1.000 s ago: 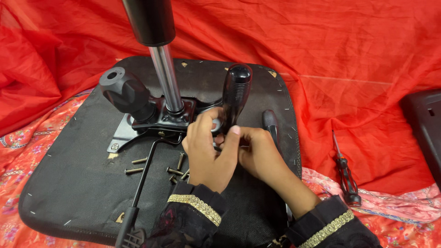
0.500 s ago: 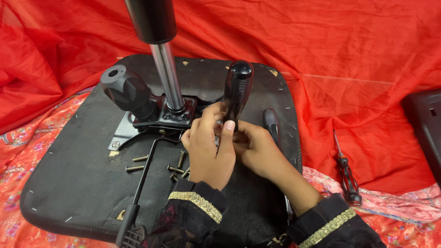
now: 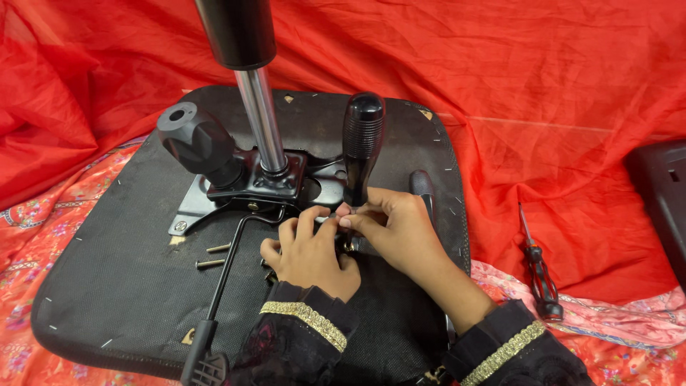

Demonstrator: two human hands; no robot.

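A black-handled screwdriver (image 3: 362, 143) stands upright on the metal bracket (image 3: 271, 187) bolted to the underside of a black chair seat (image 3: 107, 286). The right hand (image 3: 393, 229) pinches its lower shaft with thumb and fingers closed on it. The left hand (image 3: 309, 254) lies just beside, fingertips meeting the right hand's; what it grips cannot be told. A chrome post (image 3: 261, 125) rises from the bracket, beside a black knob (image 3: 196, 143). Loose bolts (image 3: 213, 256) lie on the seat. A second screwdriver (image 3: 539, 271) rests on the red cloth (image 3: 536, 86), well apart.
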